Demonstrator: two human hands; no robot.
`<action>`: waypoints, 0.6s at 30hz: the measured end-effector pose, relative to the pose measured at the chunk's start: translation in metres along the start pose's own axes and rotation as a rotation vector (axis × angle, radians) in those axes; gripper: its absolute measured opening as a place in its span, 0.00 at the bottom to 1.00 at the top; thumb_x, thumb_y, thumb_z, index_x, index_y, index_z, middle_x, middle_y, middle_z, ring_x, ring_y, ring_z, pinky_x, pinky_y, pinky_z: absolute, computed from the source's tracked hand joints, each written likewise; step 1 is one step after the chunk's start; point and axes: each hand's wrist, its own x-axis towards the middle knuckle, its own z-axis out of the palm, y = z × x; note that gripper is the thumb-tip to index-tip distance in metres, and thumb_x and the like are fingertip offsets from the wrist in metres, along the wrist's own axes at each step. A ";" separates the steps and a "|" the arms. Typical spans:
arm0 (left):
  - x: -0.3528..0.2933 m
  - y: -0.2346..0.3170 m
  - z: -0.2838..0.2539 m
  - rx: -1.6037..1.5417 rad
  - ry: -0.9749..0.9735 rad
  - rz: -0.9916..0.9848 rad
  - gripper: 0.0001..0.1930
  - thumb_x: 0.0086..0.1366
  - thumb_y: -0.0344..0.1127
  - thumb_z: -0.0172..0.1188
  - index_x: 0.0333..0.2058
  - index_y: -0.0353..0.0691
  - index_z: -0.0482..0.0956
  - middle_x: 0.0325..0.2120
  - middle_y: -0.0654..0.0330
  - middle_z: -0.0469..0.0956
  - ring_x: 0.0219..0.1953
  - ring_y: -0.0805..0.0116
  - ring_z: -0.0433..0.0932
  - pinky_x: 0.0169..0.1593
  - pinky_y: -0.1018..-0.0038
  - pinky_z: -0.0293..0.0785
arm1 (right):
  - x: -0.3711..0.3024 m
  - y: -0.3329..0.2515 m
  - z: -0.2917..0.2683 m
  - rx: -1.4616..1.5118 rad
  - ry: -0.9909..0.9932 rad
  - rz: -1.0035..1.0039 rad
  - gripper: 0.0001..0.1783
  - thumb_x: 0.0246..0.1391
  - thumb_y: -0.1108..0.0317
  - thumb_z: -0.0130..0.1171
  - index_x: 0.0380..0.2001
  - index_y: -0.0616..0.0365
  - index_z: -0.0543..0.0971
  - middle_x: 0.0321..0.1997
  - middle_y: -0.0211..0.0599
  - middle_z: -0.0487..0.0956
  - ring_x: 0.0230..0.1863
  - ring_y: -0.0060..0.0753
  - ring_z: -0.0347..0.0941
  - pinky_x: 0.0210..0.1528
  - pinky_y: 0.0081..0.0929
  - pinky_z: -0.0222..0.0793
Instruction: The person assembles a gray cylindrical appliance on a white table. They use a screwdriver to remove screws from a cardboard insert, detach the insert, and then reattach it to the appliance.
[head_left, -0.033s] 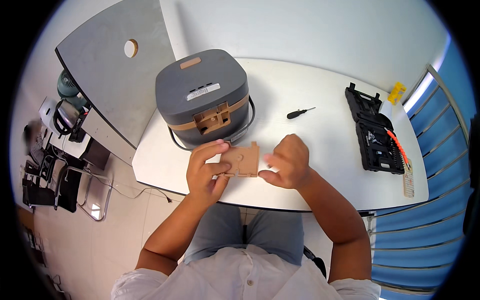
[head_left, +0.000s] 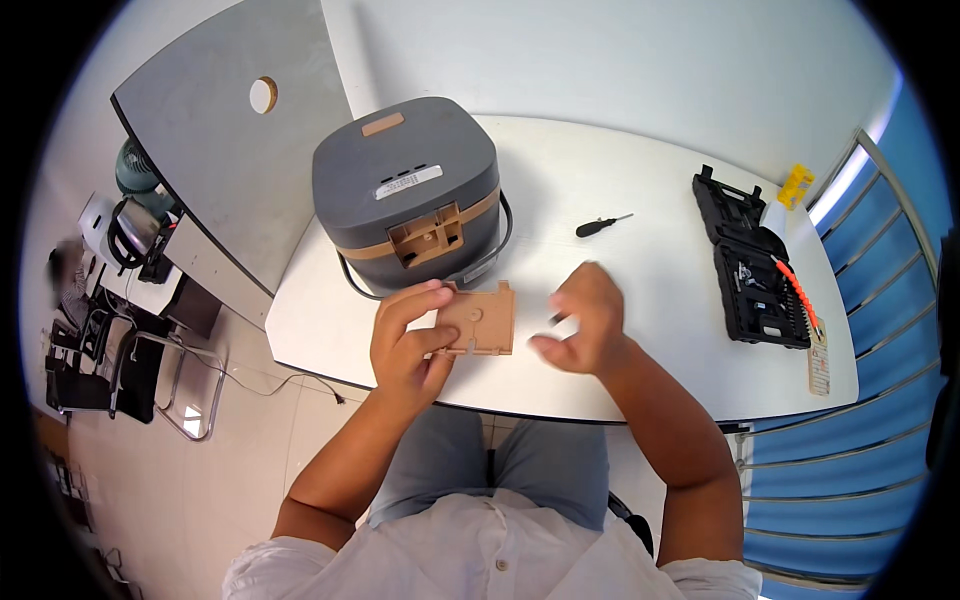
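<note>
My left hand [head_left: 408, 340] grips a tan plastic cover [head_left: 480, 318] by its left edge, its ribbed side with a round boss facing up. Just right of the cover, my right hand [head_left: 588, 318] is curled, apart from it. A small dark bit [head_left: 557, 320] shows at its fingers, too small to name. Beyond the cover stands a grey rice cooker [head_left: 405, 150] with a tan band and a carrying handle. An uncovered recess [head_left: 427, 238] in its near side shows tan ribs inside. A black-handled screwdriver [head_left: 603, 226] lies on the table, right of the cooker.
An open black tool case [head_left: 752, 270] with bits and an orange flexible shaft [head_left: 795, 288] lies at the table's right. Behind it is a yellow piece [head_left: 796, 186]. A grey partition [head_left: 225, 110] rises at the left; metal rails [head_left: 850, 440] run along the right.
My right hand has drawn slightly to the right, away from the cover. The cover and my left hand have shifted a little left.
</note>
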 end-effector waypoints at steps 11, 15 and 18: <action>-0.007 0.009 -0.017 0.208 0.146 0.173 0.09 0.42 0.28 0.68 0.21 0.50 0.77 0.50 0.55 0.69 0.55 0.50 0.66 0.53 0.63 0.67 | -0.048 0.107 -0.091 -0.901 -0.167 1.120 0.05 0.49 0.69 0.55 0.32 0.49 0.76 0.35 0.32 0.75 0.44 0.41 0.68 0.44 0.40 0.68; -0.005 0.013 -0.018 0.186 0.172 0.183 0.10 0.42 0.28 0.69 0.22 0.51 0.78 0.50 0.55 0.69 0.55 0.50 0.66 0.53 0.63 0.67 | -0.055 0.111 -0.089 -0.944 -0.274 1.256 0.05 0.50 0.68 0.56 0.33 0.46 0.77 0.39 0.29 0.74 0.48 0.39 0.67 0.45 0.41 0.68; -0.005 0.013 -0.021 0.169 0.180 0.189 0.10 0.42 0.28 0.69 0.22 0.52 0.78 0.50 0.56 0.69 0.56 0.51 0.65 0.54 0.64 0.66 | -0.056 0.111 -0.089 -0.933 -0.319 1.281 0.05 0.51 0.66 0.57 0.33 0.46 0.77 0.41 0.28 0.73 0.49 0.38 0.66 0.46 0.40 0.68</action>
